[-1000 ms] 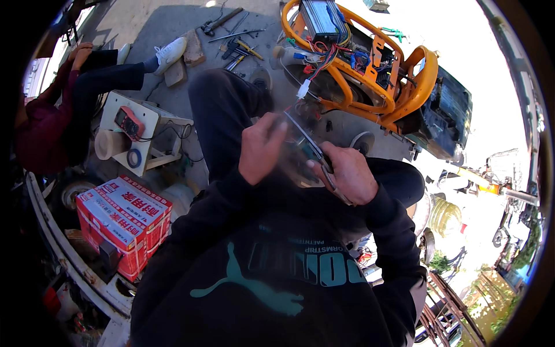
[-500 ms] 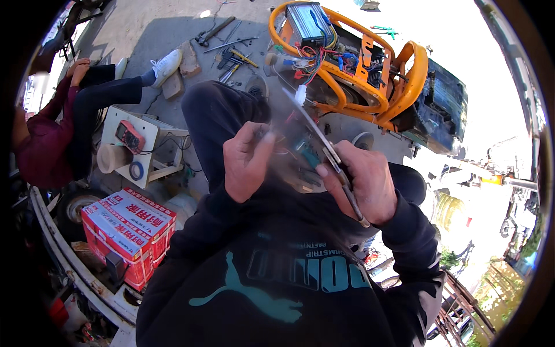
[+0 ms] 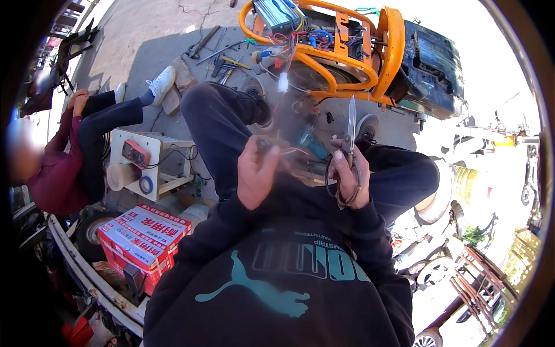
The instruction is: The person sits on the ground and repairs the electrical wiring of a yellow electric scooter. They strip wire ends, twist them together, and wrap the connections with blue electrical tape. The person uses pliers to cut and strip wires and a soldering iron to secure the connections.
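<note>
My left hand [image 3: 257,168] pinches thin wires [image 3: 292,152], their ends partly lost in a blurred patch at the middle. My right hand [image 3: 352,179] grips large metal scissors [image 3: 351,130] upright, blades pointing away from me. Beyond my hands, a white plastic connector [image 3: 283,82] hangs on wires from an orange metal frame [image 3: 390,55] carrying a silver controller box [image 3: 276,13] and tangled cables. A teal tool [image 3: 316,144], partly blurred, lies on the ground between my legs.
A seated person [image 3: 58,168] is at left beside a white stand [image 3: 165,191] with a red multimeter [image 3: 136,153]. A red carton [image 3: 144,243] is at lower left. Hand tools [image 3: 225,66] and bricks [image 3: 184,78] lie ahead. A dark plastic case [image 3: 430,69] adjoins the frame.
The scissors have swung from a slant to upright, and their tips have moved rightward, away from my left hand. The view has shifted slightly, with the orange frame now higher and further left.
</note>
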Motion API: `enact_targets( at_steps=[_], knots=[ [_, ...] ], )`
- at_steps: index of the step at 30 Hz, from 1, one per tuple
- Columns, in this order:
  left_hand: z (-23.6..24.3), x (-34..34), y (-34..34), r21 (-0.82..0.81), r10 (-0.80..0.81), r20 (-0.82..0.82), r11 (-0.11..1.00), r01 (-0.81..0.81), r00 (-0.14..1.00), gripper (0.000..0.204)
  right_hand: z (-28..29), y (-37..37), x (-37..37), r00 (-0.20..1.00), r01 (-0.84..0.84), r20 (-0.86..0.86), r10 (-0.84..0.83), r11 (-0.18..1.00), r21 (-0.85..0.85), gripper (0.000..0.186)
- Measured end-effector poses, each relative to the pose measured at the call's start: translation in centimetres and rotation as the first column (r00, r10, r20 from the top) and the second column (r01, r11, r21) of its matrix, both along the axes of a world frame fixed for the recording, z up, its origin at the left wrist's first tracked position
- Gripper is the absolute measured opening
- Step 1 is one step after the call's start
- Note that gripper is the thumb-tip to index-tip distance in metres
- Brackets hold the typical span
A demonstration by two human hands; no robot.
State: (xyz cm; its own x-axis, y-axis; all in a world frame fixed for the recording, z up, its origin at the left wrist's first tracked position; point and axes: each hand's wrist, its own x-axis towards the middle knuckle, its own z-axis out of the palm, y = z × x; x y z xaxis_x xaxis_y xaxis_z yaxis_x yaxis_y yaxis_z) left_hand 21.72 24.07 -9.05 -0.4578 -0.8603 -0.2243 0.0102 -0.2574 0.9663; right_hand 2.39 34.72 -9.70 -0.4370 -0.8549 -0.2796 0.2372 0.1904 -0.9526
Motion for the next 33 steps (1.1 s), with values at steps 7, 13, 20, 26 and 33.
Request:
enact_targets(
  at_steps=[7, 13, 20, 26, 33],
  knots=[
    [-1.6, 0.1, -0.9, 0.051, 0.088, -0.029, 0.995, -0.087, 0.996, 0.007, -0.1, 1.6, -0.3, 0.939, -0.338, -0.034, 0.343, 0.936, 0.096, 0.039],
    [-1.0, -1.0, -1.8, 0.07, 0.138, -0.001, 0.988, -0.137, 0.99, 0.01, 0.7, 0.1, -1.0, 0.741, -0.507, -0.454, 0.494, 0.856, 0.104, 0.03],
    [-1.7, -1.0, -2.2, 0.075, 0.146, -0.028, 0.987, -0.143, 0.989, 0.015, 1.8, -1.9, -1.5, 0.625, -0.537, -0.51, 0.591, 0.8, 0.268, 0.033],
    [-2.2, -0.7, -2.9, 0.07, 0.096, -0.049, 0.993, -0.092, 0.994, 0.015, 1.1, -2.2, -1.0, 0.585, -0.485, -0.635, 0.504, 0.845, 0.224, 0.033],
    [-4.4, 0.1, -3.3, 0.036, 0.068, 0.013, 0.997, -0.069, 0.998, 0.024, 1.9, -3.1, -1.4, 0.489, -0.458, -0.686, 0.539, 0.828, 0.324, 0.031]
  ],
)
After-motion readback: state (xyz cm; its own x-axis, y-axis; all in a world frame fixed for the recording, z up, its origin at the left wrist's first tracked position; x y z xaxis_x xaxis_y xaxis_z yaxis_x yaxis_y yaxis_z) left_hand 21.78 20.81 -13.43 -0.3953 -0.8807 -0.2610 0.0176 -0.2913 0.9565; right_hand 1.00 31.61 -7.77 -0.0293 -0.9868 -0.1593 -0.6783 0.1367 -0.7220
